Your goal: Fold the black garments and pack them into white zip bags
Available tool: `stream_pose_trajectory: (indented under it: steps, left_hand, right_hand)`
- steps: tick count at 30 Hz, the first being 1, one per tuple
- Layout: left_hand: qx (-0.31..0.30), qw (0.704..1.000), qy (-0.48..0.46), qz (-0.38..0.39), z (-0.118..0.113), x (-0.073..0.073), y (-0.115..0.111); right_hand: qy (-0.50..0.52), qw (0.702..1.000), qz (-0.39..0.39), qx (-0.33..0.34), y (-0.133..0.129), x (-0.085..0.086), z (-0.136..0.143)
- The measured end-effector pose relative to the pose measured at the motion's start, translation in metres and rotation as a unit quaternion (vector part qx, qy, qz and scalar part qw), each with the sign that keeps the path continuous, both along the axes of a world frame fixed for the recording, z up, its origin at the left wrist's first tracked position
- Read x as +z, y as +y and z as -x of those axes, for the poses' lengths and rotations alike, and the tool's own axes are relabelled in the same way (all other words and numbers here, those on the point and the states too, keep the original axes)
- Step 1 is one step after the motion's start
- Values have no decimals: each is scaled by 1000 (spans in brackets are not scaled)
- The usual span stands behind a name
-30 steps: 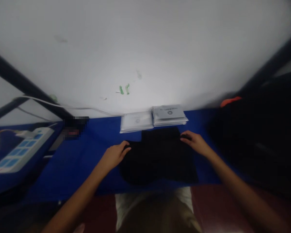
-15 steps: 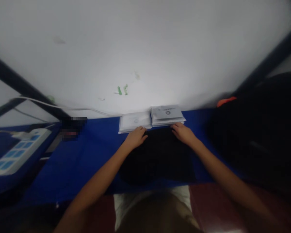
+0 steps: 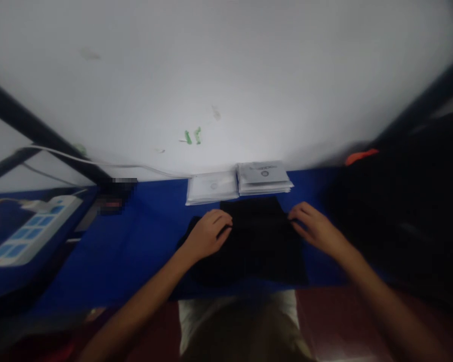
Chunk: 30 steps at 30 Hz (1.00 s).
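On the flat, blue-covered table (image 3: 147, 221), the bare left hand (image 3: 208, 234) lies over the left part of the black fabric piece (image 3: 264, 246), spread near centre, and the bare right hand (image 3: 312, 227) borders its right edge, apparently to keep it flat, both grips indeterminable.

A white wall (image 3: 249, 60) formed the background, marked low down by small green patches (image 3: 187, 137). Dark bars slanted at left (image 3: 49, 136) and right (image 3: 423, 108). A pale cable (image 3: 136, 165) crossed the left bar and ran along the wall's foot. At far left lay a white power strip (image 3: 33, 234) with blue socket faces and a plug (image 3: 34, 206) near its far end. An orange object (image 3: 362, 157) bordered a large black mass (image 3: 411, 211), its nature indistinct, at right. Reddish floor (image 3: 332, 322) showed below.
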<state>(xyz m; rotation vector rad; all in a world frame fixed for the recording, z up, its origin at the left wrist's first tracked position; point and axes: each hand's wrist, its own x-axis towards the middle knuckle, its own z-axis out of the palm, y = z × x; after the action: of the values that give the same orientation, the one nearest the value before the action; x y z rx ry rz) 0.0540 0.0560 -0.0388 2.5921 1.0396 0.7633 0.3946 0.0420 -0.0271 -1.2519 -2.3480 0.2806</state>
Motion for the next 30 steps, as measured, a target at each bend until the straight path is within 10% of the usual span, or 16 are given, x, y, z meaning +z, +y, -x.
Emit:
stream_pose_trajectory:
  steps: [8, 14, 17, 23, 30]
  left_hand:
    - [-47, 996, 77, 29, 10, -12, -38]
    - [319, 947, -1, 48, 64, -27, -48]
    - [390, 905, -2, 172, 87, -36, -54]
    - [344, 913, -94, 199, 82, -23, -55]
    - [230, 952, -183, 89, 17, 22, -58]
  right_hand:
    - [-118, 992, 21, 34, -33, -16, 2]
    - [-83, 996, 14, 1, -30, -10, 13]
    - [-52, 999, -1, -8, -23, -6, 24]
    - [-1, 999, 16, 41, -14, 7, 82]
    - [131, 981, 111, 88, -17, 11, 166]
